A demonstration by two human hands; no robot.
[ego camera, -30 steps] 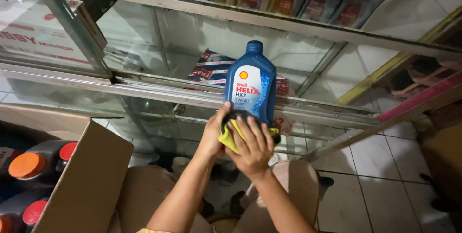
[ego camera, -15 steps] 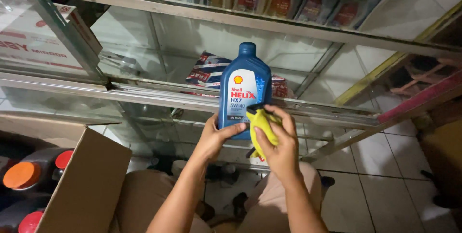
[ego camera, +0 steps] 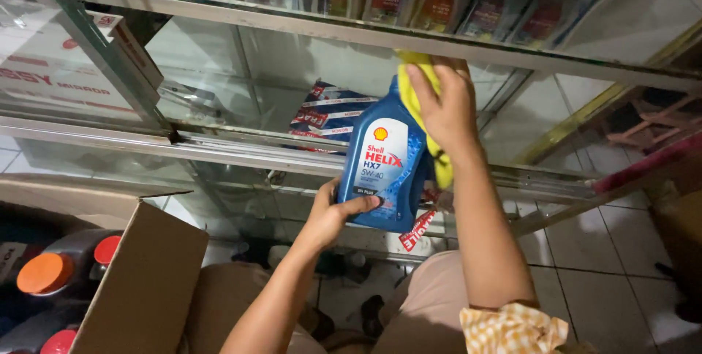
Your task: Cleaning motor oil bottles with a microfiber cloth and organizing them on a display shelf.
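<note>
My left hand [ego camera: 333, 215] gripped the blue bottle [ego camera: 386, 167] low (slightly tilted). My right hand [ego camera: 442, 105] pressed a yellow cloth [ego camera: 418, 102] over its cap.

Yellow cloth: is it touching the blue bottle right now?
Touching. The head view shows the right hand pressing the yellow cloth over the blue bottle's top, no gap.

right hand [ego camera: 447, 109] and cloth [ego camera: 420, 98] risen to bottle [ego camera: 384, 167] top
</note>
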